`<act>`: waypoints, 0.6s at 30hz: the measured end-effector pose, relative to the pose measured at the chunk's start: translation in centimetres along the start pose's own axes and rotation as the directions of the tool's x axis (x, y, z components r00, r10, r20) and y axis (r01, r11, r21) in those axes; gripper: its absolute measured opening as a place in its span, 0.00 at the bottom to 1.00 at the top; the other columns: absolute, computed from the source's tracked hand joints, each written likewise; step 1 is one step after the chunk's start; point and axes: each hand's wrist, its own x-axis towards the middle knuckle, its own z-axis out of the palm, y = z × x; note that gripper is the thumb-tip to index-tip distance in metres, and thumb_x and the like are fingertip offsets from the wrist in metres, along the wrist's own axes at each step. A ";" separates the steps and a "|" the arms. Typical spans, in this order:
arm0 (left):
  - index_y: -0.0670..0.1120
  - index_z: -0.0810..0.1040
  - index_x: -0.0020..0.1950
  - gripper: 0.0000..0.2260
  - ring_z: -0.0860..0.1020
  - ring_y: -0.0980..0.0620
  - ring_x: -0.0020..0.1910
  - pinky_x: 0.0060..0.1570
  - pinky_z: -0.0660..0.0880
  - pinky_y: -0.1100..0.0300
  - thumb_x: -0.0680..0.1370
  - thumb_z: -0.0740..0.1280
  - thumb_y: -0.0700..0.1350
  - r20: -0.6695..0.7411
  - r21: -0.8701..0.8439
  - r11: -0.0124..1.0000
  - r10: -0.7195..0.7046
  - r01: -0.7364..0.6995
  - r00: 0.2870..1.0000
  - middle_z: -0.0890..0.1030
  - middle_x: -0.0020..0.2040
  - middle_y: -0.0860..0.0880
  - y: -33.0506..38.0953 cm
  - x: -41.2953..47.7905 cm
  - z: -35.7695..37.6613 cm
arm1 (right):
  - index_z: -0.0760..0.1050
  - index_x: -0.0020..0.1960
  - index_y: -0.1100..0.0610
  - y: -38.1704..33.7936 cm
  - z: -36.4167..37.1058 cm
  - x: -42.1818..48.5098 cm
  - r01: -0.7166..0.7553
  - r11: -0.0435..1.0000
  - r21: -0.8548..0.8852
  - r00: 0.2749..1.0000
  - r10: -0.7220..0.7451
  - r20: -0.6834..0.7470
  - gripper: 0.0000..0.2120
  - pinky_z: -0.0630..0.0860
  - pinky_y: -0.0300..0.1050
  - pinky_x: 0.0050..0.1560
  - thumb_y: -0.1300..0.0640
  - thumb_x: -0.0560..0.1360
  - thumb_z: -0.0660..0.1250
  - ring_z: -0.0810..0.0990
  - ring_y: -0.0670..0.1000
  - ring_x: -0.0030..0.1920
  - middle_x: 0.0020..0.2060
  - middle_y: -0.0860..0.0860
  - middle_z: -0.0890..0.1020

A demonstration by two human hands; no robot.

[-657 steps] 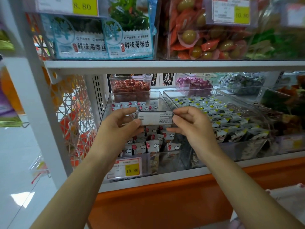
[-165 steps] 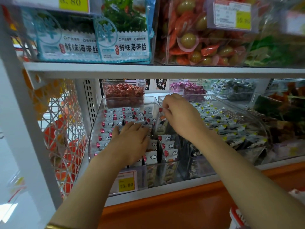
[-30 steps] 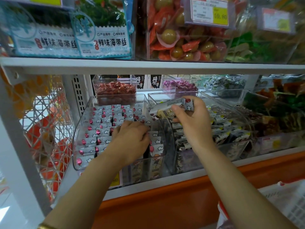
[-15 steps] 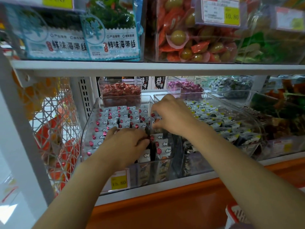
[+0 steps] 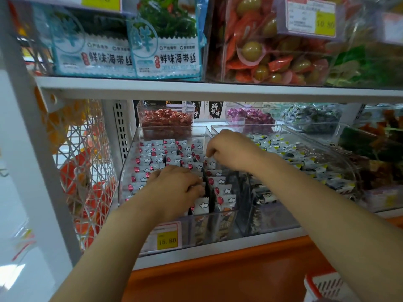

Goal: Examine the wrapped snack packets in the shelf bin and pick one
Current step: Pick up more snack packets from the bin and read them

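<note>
while left hand [image 5: 174,190] rests on packets [image 5: 152,159], right hand [image 5: 231,149] curls among them

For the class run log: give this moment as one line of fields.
left hand: on snack packets in clear bin | right hand: curled among packets further back | grips: unclear | lifted: nothing

Both hands placed inside the clear bin [image 5: 127,168]
The left hand [image 5: 174,188] is held palm-down near the bin's front; the right hand [image 5: 231,151] is held further back, fingers curled down, grip concealed.
</note>
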 end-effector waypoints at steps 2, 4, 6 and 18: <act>0.51 0.76 0.59 0.15 0.68 0.49 0.62 0.66 0.62 0.45 0.80 0.54 0.53 -0.011 -0.002 1.000 0.001 -0.001 1.000 0.76 0.59 0.51 0.0 0.1 -0.1 | 0.79 0.57 0.53 0.2 0.2 0.7 -0.018 1.000 0.000 0.999 0.018 -0.035 0.15 0.74 0.50 0.58 0.65 0.75 0.62 0.76 0.56 0.57 0.59 0.56 0.77; 0.50 0.76 0.59 0.15 0.68 0.49 0.62 0.65 0.63 0.46 0.80 0.55 0.52 -0.021 0.009 1.000 -0.015 0.015 1.000 0.76 0.59 0.51 -0.1 0.1 -0.1 | 0.78 0.58 0.53 0.2 0.7 1.5 -0.009 0.999 -0.048 1.000 0.008 -0.020 0.14 0.72 0.50 0.58 0.64 0.75 0.62 0.73 0.57 0.60 0.58 0.57 0.76; 0.50 0.76 0.61 0.14 0.69 0.48 0.62 0.65 0.64 0.46 0.80 0.55 0.51 -0.031 0.009 1.000 -0.028 0.029 0.999 0.76 0.59 0.50 -0.2 0.1 -0.2 | 0.78 0.56 0.56 0.0 1.3 2.2 0.015 0.989 -0.147 1.000 -0.013 0.012 0.12 0.69 0.48 0.53 0.64 0.75 0.63 0.70 0.57 0.61 0.55 0.57 0.76; 0.46 0.78 0.61 0.13 0.74 0.50 0.58 0.53 0.66 0.65 0.80 0.59 0.41 -0.333 -0.248 0.966 -0.159 0.076 0.929 0.77 0.62 0.48 -0.3 -0.5 -1.5 | 0.70 0.47 0.61 0.3 -0.7 -0.1 -0.030 0.998 0.046 0.952 0.043 -0.303 0.03 0.77 0.54 0.45 0.66 0.76 0.59 0.76 0.56 0.45 0.45 0.57 0.78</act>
